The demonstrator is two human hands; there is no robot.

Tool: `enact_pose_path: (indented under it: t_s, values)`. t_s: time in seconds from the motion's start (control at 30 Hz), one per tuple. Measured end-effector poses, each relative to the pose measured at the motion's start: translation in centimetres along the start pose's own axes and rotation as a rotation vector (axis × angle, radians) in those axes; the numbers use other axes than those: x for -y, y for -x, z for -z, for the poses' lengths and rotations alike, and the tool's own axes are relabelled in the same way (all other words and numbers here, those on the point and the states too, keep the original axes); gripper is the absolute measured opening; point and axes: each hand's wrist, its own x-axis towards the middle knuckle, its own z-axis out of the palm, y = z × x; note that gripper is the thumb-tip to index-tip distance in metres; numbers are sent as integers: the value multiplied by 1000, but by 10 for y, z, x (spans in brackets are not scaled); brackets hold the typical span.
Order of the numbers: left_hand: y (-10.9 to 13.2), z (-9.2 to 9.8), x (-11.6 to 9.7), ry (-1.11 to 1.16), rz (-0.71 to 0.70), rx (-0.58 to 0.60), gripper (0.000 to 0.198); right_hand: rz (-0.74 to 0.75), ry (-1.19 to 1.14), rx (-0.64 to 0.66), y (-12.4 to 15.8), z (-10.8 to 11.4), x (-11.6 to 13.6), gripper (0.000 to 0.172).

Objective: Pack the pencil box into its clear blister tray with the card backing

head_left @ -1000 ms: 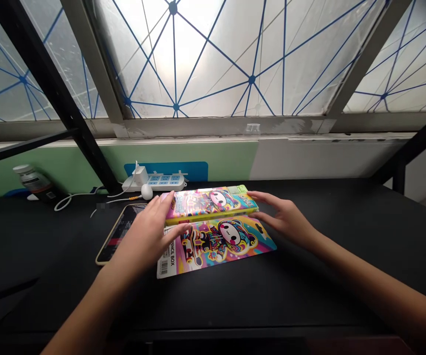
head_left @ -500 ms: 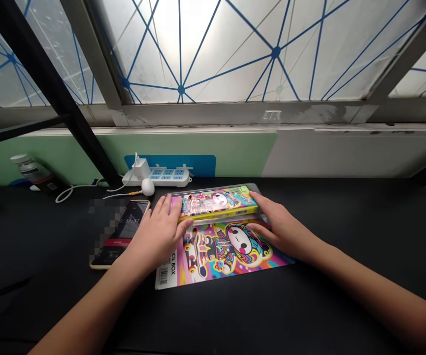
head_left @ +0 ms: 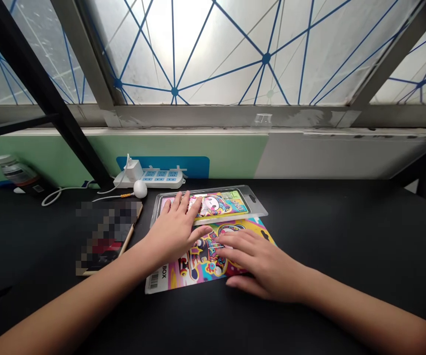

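Observation:
A colourful pencil box [head_left: 222,203] lies in a clear plastic blister tray [head_left: 259,207] on the black table. In front of it, partly under the tray, is a bright printed backing card [head_left: 179,280] with a cartoon figure and a barcode. My left hand [head_left: 178,227] rests with fingers spread over the left part of the pencil box, its thumb above the card. Over the card's right part, my right hand [head_left: 255,261] has its fingers stretched out and apart. The hands cover parts of the box and card.
Left of the card lies a phone [head_left: 111,246], partly blurred out. A white power strip [head_left: 161,178] with a plug and cable stands against the wall. Farther left are a bottle [head_left: 20,173] and a slanting black metal post [head_left: 68,123].
My right hand has come off the pencil box's right end and moved down over the card. My left hand has slid further onto the box. The box now sits lower inside the tray.

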Motion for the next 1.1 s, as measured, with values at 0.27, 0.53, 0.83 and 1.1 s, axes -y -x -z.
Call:
enact_pose_path:
  t_s: [0.27,0.53,0.83,1.1]
  values:
    - [5,-8,15,-10,19,-29,71,-157,-166,319,-4,10,0,88]
    - [2,-5,33,-33,57,6,67,-253,-120,38,5,3,-5,49]
    - [3,-3,32,-2,59,20,67,-504,102,-24,-3,-2,-9,28]
    - [5,4,29,29,26,7,52,-655,-97,-168,11,21,-20,33]
